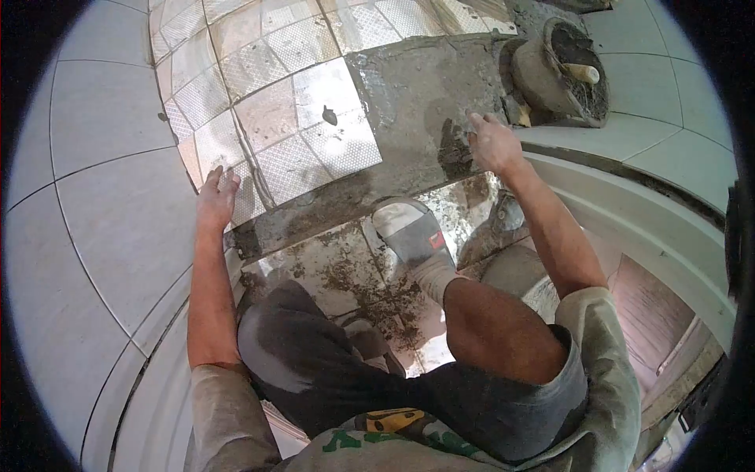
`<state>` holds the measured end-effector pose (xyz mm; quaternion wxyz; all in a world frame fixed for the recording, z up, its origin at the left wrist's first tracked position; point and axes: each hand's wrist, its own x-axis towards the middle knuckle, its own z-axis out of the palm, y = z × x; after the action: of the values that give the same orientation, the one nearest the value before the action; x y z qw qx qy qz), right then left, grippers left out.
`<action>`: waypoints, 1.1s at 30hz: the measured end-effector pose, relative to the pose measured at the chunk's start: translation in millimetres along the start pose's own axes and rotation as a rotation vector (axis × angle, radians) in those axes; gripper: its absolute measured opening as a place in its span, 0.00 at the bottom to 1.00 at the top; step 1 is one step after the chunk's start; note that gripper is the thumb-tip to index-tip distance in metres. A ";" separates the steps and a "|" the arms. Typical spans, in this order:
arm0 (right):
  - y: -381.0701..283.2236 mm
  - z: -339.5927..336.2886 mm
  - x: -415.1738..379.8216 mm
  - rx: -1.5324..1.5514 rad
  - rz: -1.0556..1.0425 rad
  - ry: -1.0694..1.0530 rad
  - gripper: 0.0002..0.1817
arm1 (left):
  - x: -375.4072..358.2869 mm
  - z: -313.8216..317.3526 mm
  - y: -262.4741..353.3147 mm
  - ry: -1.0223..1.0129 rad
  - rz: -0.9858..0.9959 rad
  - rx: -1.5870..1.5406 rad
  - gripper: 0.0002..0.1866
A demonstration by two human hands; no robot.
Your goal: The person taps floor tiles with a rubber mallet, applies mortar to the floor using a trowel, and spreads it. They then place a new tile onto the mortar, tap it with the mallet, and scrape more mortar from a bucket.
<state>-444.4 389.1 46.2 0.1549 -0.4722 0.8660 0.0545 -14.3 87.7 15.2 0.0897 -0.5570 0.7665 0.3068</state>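
Observation:
My left hand (219, 198) rests on the lower left edge of the patterned floor tiles (295, 169), its fingers apart and nothing held. On the right, my right hand (494, 143) is over the grey mortar bed (429, 102), its fingers slightly bent and spread, with no object visible in it. A dark patch of mortar lies just left of its fingertips. The tiles carry a small dark lump of mortar (329, 116). Bare mortar shows to the right of the last tiles and along their lower edge.
A mortar-crusted bucket (543, 75) with a pale handle (582, 73) in it stands at the upper right. My slippered foot (413, 232) is on the dirty lower floor (314, 267). Large pale wall tiles (118, 228) flank the left; a white door frame (629, 204) runs along the right.

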 end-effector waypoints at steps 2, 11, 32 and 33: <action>0.2 12.4 5.0 -0.100 0.010 -0.215 0.29 | -4.6 -0.3 -1.4 -0.037 -0.042 -0.028 0.34; -41.2 -4.2 -52.3 -0.167 -0.110 -0.729 0.27 | -2.5 -0.5 -13.4 -0.045 -0.025 0.174 0.32; 65.7 -19.0 -184.2 -0.146 0.148 -0.547 0.15 | 31.5 20.8 -41.8 0.040 -0.046 0.445 0.34; 70.7 -15.1 -184.1 -0.157 0.157 -0.573 0.15 | 32.5 20.4 -40.2 0.042 -0.043 0.445 0.34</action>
<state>-413.5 571.6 115.7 0.3514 -0.3798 0.8140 0.2641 6.3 65.7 -31.5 0.2011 -0.5461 0.8049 0.1165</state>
